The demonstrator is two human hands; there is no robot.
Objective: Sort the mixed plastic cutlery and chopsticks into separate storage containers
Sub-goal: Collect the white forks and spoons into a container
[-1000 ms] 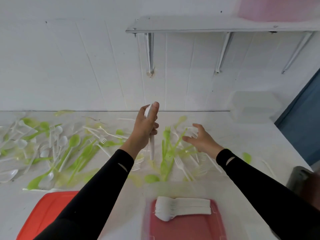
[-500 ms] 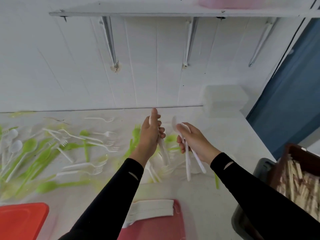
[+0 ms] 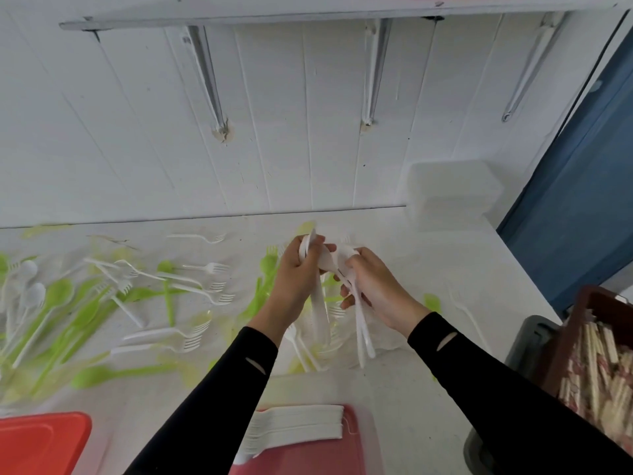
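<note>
My left hand [image 3: 294, 279] grips a bundle of white plastic spoons [image 3: 318, 310], handles hanging down. My right hand [image 3: 373, 286] holds two or three more white spoons [image 3: 363, 334] and touches their bowls to the left bundle above the table's middle. White forks [image 3: 209, 289] and green spoons and forks [image 3: 61, 303] lie scattered over the table's left half. A clear container with a red base [image 3: 356, 454] at the front holds a stack of white spoons [image 3: 298, 430]. A brown crate [image 3: 582, 323] at the right holds wrapped chopsticks [image 3: 603, 378].
A red lid [image 3: 41, 443] lies at the front left. Stacked clear containers [image 3: 452, 197] stand at the back right against the white wall. A shelf [image 3: 308, 12] runs overhead. A blue door [image 3: 575, 214] borders the table's right side. A lone white fork [image 3: 466, 313] lies near the right edge.
The view swung right, revealing the chopstick crate. My right hand picked up white spoons from the pile and has now brought them against the bundle in my left hand.
</note>
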